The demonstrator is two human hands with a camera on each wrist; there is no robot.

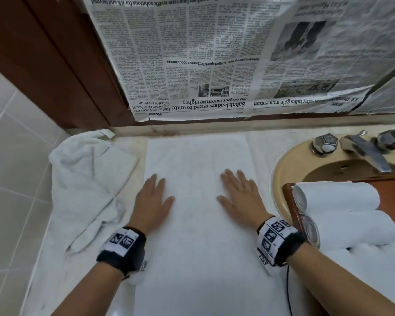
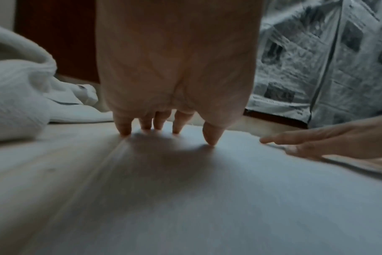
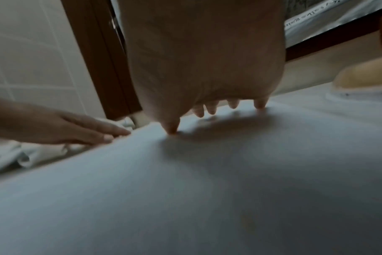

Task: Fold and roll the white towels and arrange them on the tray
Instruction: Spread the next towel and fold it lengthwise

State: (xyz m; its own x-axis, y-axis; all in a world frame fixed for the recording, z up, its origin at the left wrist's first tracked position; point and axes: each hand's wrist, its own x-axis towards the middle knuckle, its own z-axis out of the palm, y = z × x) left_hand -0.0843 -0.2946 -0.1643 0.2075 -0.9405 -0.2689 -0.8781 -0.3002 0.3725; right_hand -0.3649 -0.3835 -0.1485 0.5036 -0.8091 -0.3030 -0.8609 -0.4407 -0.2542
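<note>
left hand point(image 1: 151, 201) + right hand point(image 1: 240, 197) flat, fingers spread, gripping nothing | smoothing long folded white towel point(image 1: 198, 224) for rolling, I guess

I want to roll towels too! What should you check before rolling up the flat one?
1. Flat towel lies smooth on the counter: ok.
2. Left hand flat on it, fingers straight: ok.
3. Right hand flat on it too: ok.
4. Edges lined up all round: cannot tell, the near end is out of view.
5. Room on the tray beside the two rolled towels: ok, bare wood shows.
6. Crumpled towel clear of the flat one: ok.
</note>
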